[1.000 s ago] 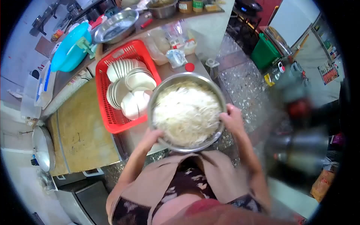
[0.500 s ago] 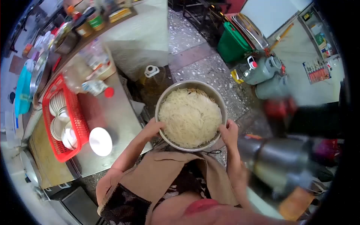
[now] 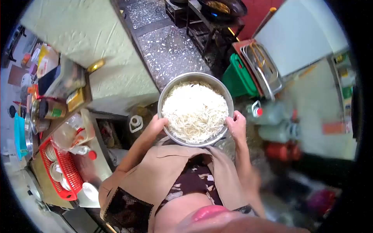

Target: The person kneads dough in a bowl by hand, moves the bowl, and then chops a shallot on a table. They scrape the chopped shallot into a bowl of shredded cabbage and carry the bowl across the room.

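Metal bowl [image 3: 194, 77] mid-frame, in front of the brown apron [image 3: 155, 171], full of white strands [image 3: 196, 110]. Left hand [image 3: 156, 125] grips rim at left, right hand [image 3: 237, 125] grips rim at right, thumbs over edge. Probably heavy this full; wall looks stiff, smooth, maybe slippery if wet. Strands look soft, could spill if tilted. Best hold: opposite rim sides, level.

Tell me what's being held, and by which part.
A metal bowl of pale strands, by opposite sides of its rim, in the left grip and right grip.
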Tool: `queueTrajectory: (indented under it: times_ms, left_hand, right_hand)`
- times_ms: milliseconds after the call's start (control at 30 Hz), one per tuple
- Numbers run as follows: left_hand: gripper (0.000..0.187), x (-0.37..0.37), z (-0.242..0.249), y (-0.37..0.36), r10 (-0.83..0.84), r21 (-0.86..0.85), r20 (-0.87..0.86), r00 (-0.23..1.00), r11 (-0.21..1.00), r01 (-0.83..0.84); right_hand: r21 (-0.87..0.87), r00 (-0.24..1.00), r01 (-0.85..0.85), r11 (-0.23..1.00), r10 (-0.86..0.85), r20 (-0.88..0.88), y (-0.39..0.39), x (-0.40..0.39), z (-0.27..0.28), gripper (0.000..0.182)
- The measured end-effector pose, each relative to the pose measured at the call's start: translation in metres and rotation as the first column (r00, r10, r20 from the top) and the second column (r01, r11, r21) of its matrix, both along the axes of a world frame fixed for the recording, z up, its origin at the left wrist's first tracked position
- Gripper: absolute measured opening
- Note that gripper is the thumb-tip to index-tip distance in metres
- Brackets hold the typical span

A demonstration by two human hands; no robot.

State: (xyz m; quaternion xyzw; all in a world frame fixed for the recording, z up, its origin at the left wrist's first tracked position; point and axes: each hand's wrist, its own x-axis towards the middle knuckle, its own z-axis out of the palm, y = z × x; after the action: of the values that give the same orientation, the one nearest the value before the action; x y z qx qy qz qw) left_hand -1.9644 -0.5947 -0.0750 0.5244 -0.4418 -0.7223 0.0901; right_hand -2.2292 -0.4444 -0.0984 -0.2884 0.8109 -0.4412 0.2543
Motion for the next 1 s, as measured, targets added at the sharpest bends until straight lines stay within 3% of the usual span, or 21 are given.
queueTrajectory:
  times_ms: [33,133,167,233,300,367,500,633,700,767,833,1000]
  left_hand:
    - [0.041,-0.03,0.015,-0.021,0.088,0.011,0.003,0.996,0.996,-0.088]
    - [0.042,-0.072,0.02,-0.104,0.001,-0.013,-0.006,1.0,1.0,-0.001]
    - [0.043,-0.08,0.017,-0.134,-0.043,-0.025,-0.008,0.999,0.999,0.043]
    - [0.045,-0.103,-0.005,-0.186,0.069,-0.038,-0.031,0.997,0.997,-0.071]
    - [0.045,-0.101,-0.019,-0.232,0.086,-0.09,-0.093,0.992,0.991,-0.094]
    - [0.042,-0.065,-0.039,-0.271,0.191,-0.077,-0.149,0.97,0.976,-0.204]
    - [0.041,0.065,-0.005,-0.362,0.191,-0.017,-0.075,0.979,0.981,-0.193]
    - [0.04,0.21,0.02,-0.511,0.296,0.042,-0.137,0.945,0.955,-0.293]
    - [0.026,0.271,0.041,-0.593,0.409,0.001,-0.19,0.893,0.909,-0.416]
    - [0.025,0.333,0.063,-0.67,0.405,0.044,-0.152,0.902,0.914,-0.403]
    - [0.039,0.383,0.077,-0.735,0.492,-0.018,-0.144,0.859,0.866,-0.499]
    - [0.05,0.456,0.114,-0.847,0.691,0.075,0.017,0.723,0.72,-0.69]
  right_hand:
    - [0.0,1.0,-0.016,1.0,0.016,-0.008,-0.024,-0.028,0.007,0.025]
    - [-0.017,0.995,-0.054,0.998,0.053,-0.08,-0.11,-0.077,0.02,0.025]
    - [-0.028,0.999,-0.04,0.999,0.039,-0.012,-0.143,-0.088,0.021,0.023]
    - [-0.074,0.993,-0.095,0.993,0.089,-0.075,-0.214,-0.117,0.012,0.022]
    - [-0.077,0.989,-0.146,0.986,0.147,-0.004,-0.274,-0.123,0.012,0.021]
    - [-0.052,0.967,-0.25,0.967,0.246,-0.062,-0.332,-0.104,0.003,0.02]
    - [0.007,0.981,-0.179,0.984,0.179,-0.072,-0.418,0.042,0.028,0.021]
    - [-0.01,0.968,-0.248,0.969,0.248,-0.041,-0.593,0.18,0.08,0.021]
    - [-0.015,0.969,-0.246,0.969,0.246,0.0,-0.691,0.241,0.101,0.022]
    - [0.008,0.958,-0.279,0.96,0.279,-0.069,-0.784,0.293,0.11,0.023]
    - [0.041,0.953,-0.3,0.953,0.302,-0.034,-0.874,0.351,0.135,0.025]
    - [0.138,0.895,-0.439,0.888,0.446,-0.022,-1.058,0.449,0.123,0.026]
